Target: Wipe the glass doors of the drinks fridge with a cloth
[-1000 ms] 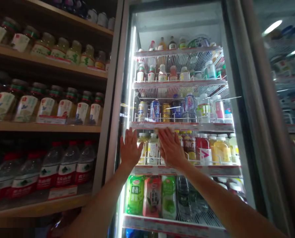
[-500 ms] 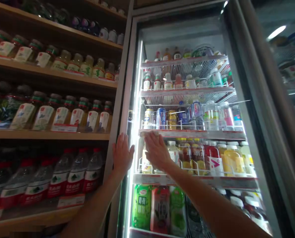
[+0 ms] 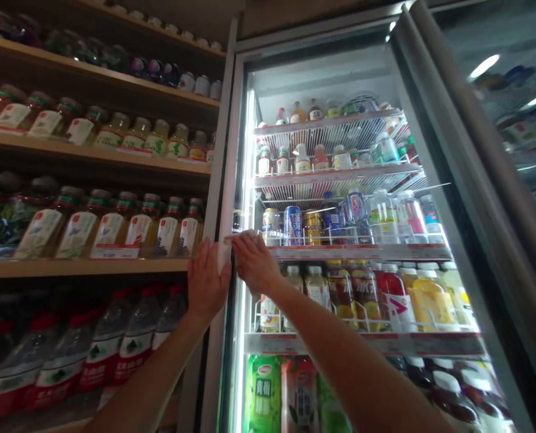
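Note:
My left hand (image 3: 208,281) is spread flat against the metal frame (image 3: 225,174) at the left side of the fridge door, fingers pointing up and holding nothing. Just to its right, my right hand (image 3: 255,260) presses a pale cloth (image 3: 229,239) against the left edge of the glass door (image 3: 322,72). Only a thin strip of the cloth shows past the fingertips; the rest is under the hand. Behind the glass, near my right hand, a blue can (image 3: 292,225) stands on a wire shelf.
On the left are wooden shelves (image 3: 83,266) with rows of juice bottles (image 3: 110,218) and red-capped water bottles (image 3: 101,352). Inside the lit fridge stand more drinks, with green cartons (image 3: 263,391) low down. A long metal door handle (image 3: 466,150) runs along the right.
My right hand has slid left with the cloth, from over the fridge shelf to the door's left edge. My left hand appears slightly further left in view. The view has shifted a little.

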### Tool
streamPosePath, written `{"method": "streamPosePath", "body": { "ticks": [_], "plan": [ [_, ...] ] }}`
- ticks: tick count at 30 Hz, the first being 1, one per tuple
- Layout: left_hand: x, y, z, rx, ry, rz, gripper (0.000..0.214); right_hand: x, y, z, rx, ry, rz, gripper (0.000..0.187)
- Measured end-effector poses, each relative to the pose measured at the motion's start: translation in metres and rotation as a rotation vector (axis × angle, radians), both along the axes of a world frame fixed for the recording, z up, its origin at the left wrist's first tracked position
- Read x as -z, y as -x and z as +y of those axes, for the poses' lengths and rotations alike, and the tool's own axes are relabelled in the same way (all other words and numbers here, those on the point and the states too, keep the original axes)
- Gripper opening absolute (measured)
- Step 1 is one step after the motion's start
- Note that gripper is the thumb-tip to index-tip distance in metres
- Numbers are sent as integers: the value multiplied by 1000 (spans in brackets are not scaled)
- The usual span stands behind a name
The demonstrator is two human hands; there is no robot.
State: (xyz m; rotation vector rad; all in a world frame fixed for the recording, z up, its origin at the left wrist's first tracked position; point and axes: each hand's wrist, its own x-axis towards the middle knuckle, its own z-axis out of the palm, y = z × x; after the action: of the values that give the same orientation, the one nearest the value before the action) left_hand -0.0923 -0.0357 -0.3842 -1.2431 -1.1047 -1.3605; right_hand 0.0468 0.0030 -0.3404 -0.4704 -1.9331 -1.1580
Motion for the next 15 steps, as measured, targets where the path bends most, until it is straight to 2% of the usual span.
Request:
{"method": "streamPosePath", "body": {
  "ticks": [3,7,9,12,15],
  "plan": [
    [-6,-11,5,-1,29,27,57,-26,-37,-1,99,23,167,56],
    [-26,-33,11,-2,64,47,59,-55,-122,0,244,13,384,59],
    [-41,-47,13,6,75,63,59,-57,-173,1,335,-19,501,59],
    [-62,-69,15,7,88,65,60,-48,-251,0,458,-64,672,57],
    [-75,-87,21,-14,125,48,61,-38,-312,-2,511,-105,852,56]
  ]
}}
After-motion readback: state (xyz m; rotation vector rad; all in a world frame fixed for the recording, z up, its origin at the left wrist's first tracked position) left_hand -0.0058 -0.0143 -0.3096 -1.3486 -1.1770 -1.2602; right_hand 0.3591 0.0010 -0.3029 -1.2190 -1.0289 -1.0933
